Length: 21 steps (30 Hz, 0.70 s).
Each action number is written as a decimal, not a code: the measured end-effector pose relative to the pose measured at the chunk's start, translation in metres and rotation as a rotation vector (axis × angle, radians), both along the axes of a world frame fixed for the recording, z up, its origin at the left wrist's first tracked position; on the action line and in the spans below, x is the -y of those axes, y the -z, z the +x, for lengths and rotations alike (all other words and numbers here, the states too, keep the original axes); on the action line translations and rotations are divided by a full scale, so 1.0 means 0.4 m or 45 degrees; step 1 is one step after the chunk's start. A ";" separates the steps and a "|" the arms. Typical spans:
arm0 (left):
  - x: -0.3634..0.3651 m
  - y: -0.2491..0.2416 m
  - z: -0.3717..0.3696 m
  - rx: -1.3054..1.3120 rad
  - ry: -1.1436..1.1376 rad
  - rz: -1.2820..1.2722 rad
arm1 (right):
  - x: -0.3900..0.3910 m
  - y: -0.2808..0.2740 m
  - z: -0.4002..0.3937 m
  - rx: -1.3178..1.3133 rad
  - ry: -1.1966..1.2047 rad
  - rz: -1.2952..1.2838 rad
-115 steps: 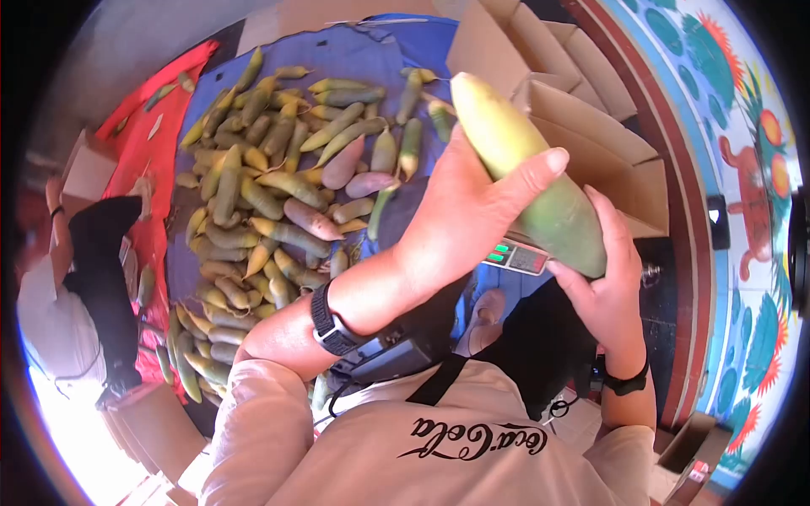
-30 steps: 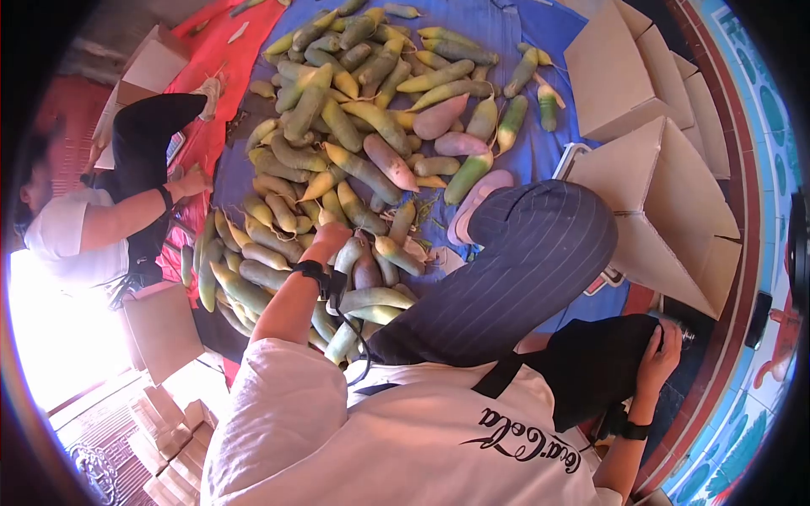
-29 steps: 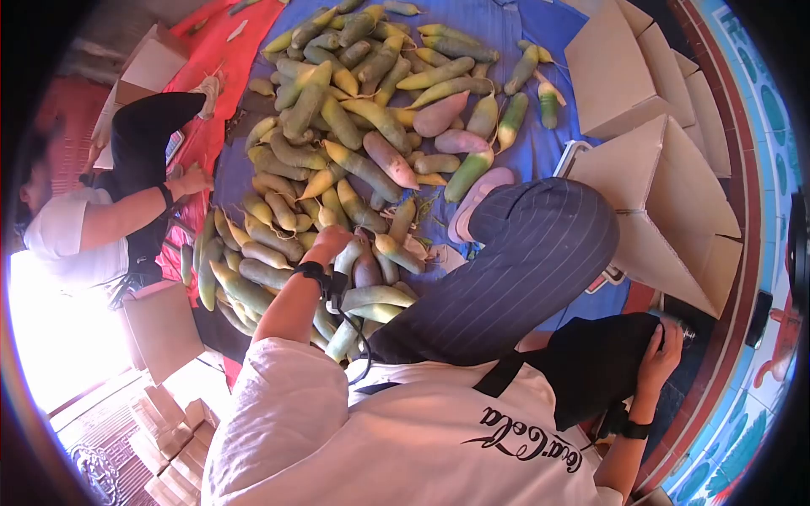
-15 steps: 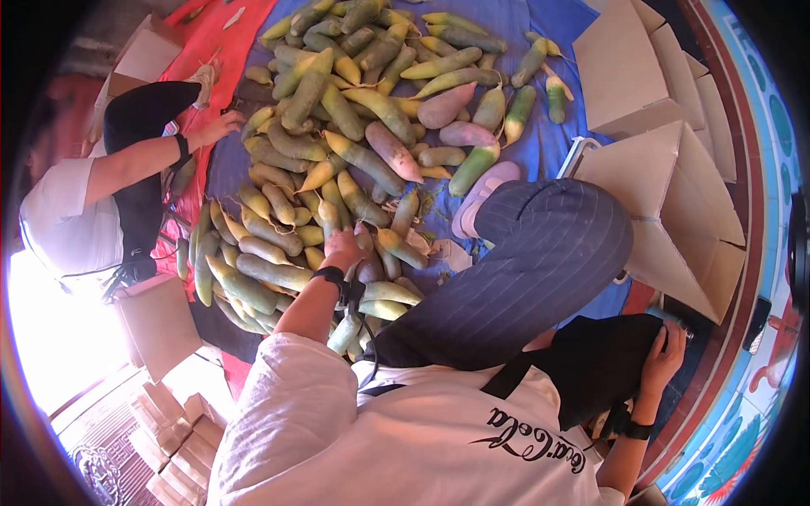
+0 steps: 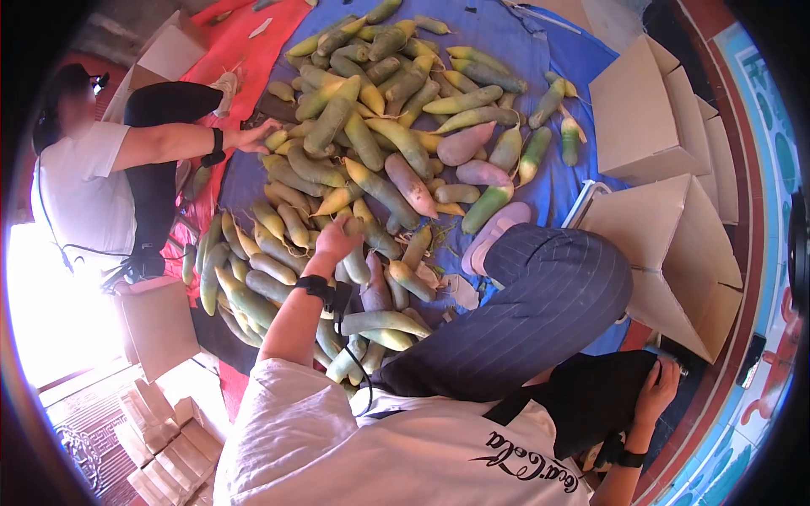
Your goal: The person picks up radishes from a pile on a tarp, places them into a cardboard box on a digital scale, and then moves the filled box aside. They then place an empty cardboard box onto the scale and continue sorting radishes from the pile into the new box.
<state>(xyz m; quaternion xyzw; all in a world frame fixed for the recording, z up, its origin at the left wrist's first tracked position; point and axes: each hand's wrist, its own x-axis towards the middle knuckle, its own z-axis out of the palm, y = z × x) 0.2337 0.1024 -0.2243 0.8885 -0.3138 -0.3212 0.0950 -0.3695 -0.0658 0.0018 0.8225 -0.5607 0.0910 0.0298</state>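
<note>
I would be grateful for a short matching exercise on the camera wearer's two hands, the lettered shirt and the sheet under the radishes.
1. Left hand
2. Right hand
3. Lettered shirt
4. Sheet

A. Blue
B. At the edge of black cloth
C. Among the radishes
D. Pale

Pairs: 1-C; 2-B; 3-D; 4-A
</note>
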 end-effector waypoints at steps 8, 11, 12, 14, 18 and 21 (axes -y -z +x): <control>0.147 -0.010 0.155 0.149 -0.293 -0.477 | 0.002 0.001 0.009 -0.005 -0.007 -0.041; 0.198 -0.027 0.221 0.493 -0.306 -0.464 | 0.000 0.000 0.007 -0.022 0.034 -0.009; 0.208 -0.018 0.252 0.492 -0.307 -0.475 | 0.000 0.002 0.002 -0.015 0.046 0.012; 0.233 0.014 0.306 0.428 -0.357 -0.370 | -0.001 0.000 -0.002 -0.009 0.064 0.025; 0.287 -0.011 0.340 0.408 -0.264 -0.213 | -0.003 -0.003 0.001 -0.041 0.092 0.063; 0.315 -0.011 0.336 0.390 -0.291 -0.121 | 0.000 -0.003 0.004 -0.060 0.102 0.052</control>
